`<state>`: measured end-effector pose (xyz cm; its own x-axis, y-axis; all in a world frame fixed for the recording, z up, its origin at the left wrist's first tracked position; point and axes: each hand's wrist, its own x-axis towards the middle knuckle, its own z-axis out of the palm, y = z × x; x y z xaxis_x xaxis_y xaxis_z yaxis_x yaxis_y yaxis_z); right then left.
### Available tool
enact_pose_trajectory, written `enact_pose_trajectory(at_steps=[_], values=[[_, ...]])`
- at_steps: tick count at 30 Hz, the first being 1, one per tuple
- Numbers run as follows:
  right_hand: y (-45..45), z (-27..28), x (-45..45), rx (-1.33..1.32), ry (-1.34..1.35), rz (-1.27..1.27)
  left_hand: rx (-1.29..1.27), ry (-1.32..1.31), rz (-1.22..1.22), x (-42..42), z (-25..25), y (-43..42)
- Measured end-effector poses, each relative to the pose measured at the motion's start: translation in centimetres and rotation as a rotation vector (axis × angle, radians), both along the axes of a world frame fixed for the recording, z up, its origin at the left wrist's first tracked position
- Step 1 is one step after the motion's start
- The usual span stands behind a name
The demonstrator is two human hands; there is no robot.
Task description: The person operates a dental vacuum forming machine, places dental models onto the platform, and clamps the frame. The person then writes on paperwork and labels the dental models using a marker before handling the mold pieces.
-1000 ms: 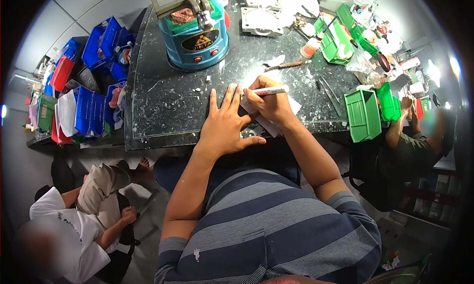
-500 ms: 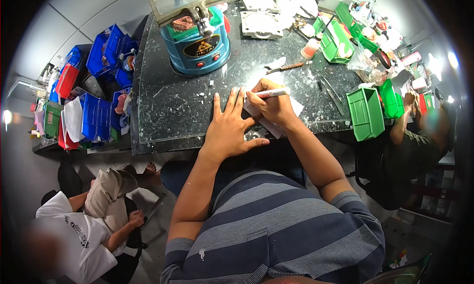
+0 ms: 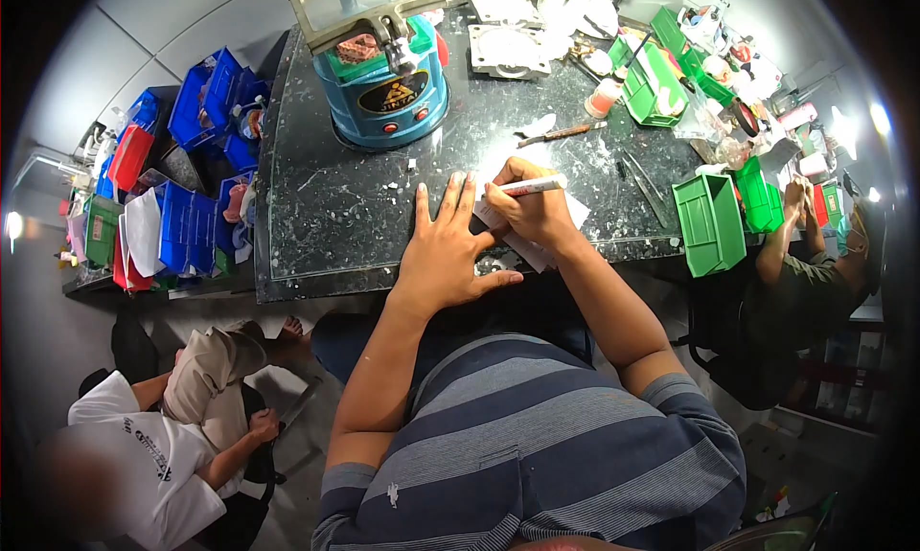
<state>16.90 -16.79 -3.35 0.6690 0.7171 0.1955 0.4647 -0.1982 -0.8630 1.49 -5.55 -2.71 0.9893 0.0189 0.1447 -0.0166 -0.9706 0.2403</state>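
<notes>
On the dark speckled table my left hand lies flat with its fingers spread, the fingertips at the left edge of a small white paper. My right hand is closed around a white marker, its tip end pointing left and hidden by the fingers. The paper lies beneath my right hand, which covers much of it. Beyond my hands are a knife with a brown handle and a small white piece. Thin metal tools rest to the right.
A blue machine stands at the back left, with metal plates beside it. Green bins are at the right, blue bins at the left. One person sits at lower left, another at the right.
The whole view has shifted slightly since the earliest frame. My right hand and the marker have moved a little over the paper. My left hand stays flat on the table.
</notes>
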Motion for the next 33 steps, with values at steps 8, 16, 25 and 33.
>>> enact_pose_trajectory(at_steps=[8,16,25,33], values=[[0.2,-0.1,-0.1,-0.012,0.087,-0.047,-0.022,-0.026,-0.003,0.0,0.0,0.0],[0.0,0.0,0.3,0.057,-0.074,-0.022,-0.011,-0.046,-0.005,0.1,-0.2,0.0],[-0.5,0.5,1.6,0.358,0.313,0.001,0.025,-0.075,0.000,-0.1,0.4,-0.1],[2.0,9.0,5.4,0.362,0.179,0.127,-0.402,-0.535,0.125,-0.8,1.7,2.5]])
